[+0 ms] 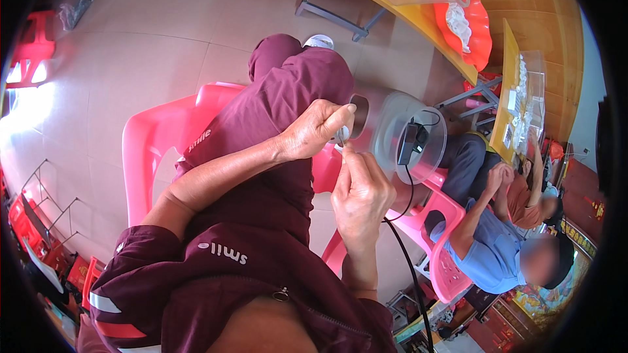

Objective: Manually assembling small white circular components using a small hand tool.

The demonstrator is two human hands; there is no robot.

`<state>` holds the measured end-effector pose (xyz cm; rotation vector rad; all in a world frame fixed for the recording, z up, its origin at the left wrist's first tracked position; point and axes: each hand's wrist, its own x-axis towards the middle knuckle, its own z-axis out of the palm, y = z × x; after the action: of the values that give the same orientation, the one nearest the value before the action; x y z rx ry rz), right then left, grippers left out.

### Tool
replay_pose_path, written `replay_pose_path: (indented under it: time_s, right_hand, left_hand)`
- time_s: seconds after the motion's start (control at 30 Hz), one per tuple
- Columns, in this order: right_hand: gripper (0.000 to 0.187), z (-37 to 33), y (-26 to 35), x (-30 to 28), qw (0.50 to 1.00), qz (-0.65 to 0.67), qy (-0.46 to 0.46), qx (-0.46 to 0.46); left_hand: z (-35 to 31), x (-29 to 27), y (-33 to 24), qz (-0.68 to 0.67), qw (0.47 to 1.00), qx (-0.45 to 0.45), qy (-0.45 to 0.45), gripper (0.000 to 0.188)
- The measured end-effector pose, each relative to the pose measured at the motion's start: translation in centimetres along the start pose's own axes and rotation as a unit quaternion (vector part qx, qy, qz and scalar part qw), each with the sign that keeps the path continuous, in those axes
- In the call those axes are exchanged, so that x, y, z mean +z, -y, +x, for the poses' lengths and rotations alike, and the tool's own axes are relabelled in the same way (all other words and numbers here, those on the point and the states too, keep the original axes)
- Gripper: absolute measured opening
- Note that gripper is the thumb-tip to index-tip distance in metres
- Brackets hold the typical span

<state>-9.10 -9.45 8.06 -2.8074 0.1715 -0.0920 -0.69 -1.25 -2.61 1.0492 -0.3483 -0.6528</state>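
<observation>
My left hand [319,129] is closed above my lap, thumb and fingers pinching a small whitish, shiny piece [341,134]. Just below it, my right hand [363,189] is closed too, with thumb and forefinger tips brought together against the lower end of that piece. A thin dark tip shows between those fingertips, too small to name. Close to the right of my hands stands a translucent round plastic tub [386,117]. On top of it lies a black box-shaped device [412,142] with a black cable hanging down.
Pink plastic chairs stand under me and at the right [450,274]. A person in a blue shirt [490,248] sits there beside another person. Yellow tables hold a red scalloped dish [481,26] of white pieces and a clear tray [535,91]. Red stools [33,46] stand far left.
</observation>
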Motion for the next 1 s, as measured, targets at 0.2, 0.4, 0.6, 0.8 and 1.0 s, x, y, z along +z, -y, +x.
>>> replay_pose_path:
  time_s: [0.2,0.4,0.6,0.8,1.0]
  right_hand:
    - [0.019,0.0,0.1,1.0,0.992,0.086,-0.062,0.061]
    - [0.018,0.0,0.2,1.4,0.981,0.149,-0.080,0.091]
    - [0.017,0.3,0.4,1.2,0.988,0.117,-0.061,0.081]
    - [0.017,0.3,0.0,1.3,0.993,0.093,-0.058,0.037]
    - [0.029,0.1,-1.4,1.6,0.996,0.048,-0.057,-0.042]
  left_hand:
    - [0.2,0.1,-1.1,-0.018,1.000,-0.010,-0.007,0.055]
    - [0.1,0.1,-1.2,-0.035,0.999,-0.001,-0.012,0.054]
    - [0.1,0.0,-0.6,-0.008,1.000,0.028,-0.006,0.053]
    - [0.1,-0.2,-0.8,0.005,1.000,0.012,-0.005,0.055]
    - [0.1,-0.3,-0.5,-0.012,1.000,-0.012,0.013,0.055]
